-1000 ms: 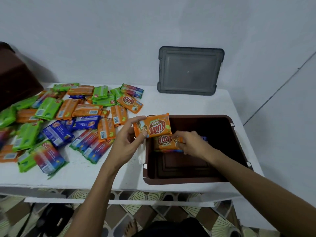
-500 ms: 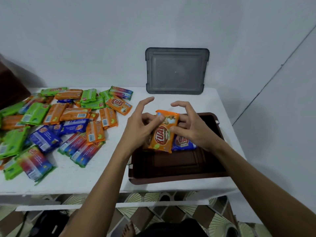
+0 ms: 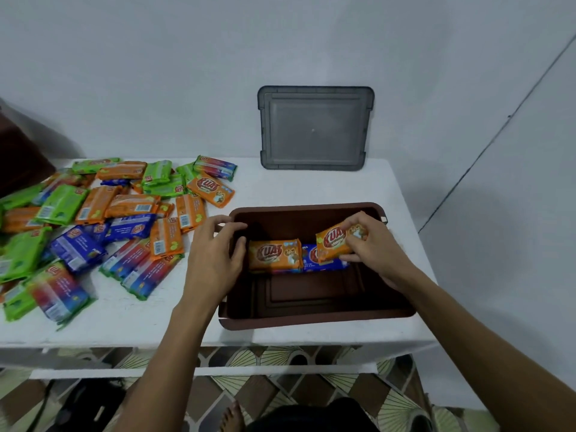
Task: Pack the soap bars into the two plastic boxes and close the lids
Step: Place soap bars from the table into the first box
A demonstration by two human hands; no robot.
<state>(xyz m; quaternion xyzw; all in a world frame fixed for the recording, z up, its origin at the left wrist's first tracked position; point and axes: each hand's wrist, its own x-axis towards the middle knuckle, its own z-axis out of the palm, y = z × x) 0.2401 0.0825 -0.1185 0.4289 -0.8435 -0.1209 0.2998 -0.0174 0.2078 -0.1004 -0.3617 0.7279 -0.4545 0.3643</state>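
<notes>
Ideally the right hand [image 3: 377, 244], pinching an orange soap bar [image 3: 335, 246], lays it flat in the brown box [image 3: 311, 318]; left hand [image 3: 215, 257] slack, empty

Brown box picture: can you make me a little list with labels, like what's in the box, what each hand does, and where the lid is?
Box: brown box, open, on the white table
Inside: orange soap and blue soap, side by side
Right hand: right hand holds a second orange soap over the blue one
Left hand: left hand at the box's left wall, holding no soap
Lid: grey lid leaning on the wall behind
Waiting: soap pile on the table, left of the box
</notes>
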